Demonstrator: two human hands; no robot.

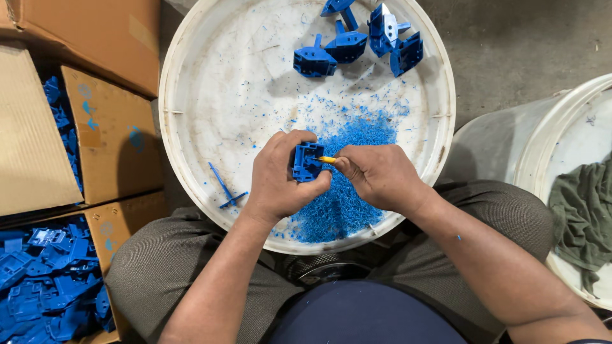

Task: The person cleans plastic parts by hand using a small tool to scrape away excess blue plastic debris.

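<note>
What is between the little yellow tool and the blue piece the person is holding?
Nothing visible. The left hand grips the blue plastic part over the white tub, and the yellow-tipped tool in the right hand reaches straight to the part's edge. Blue shavings lie below, not between them.

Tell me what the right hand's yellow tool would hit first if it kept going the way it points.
The right hand holds a yellow tool pointing toward the left hand. First in line is the blue plastic part held there; the tip seems already at its edge, though depth is unclear.
</note>
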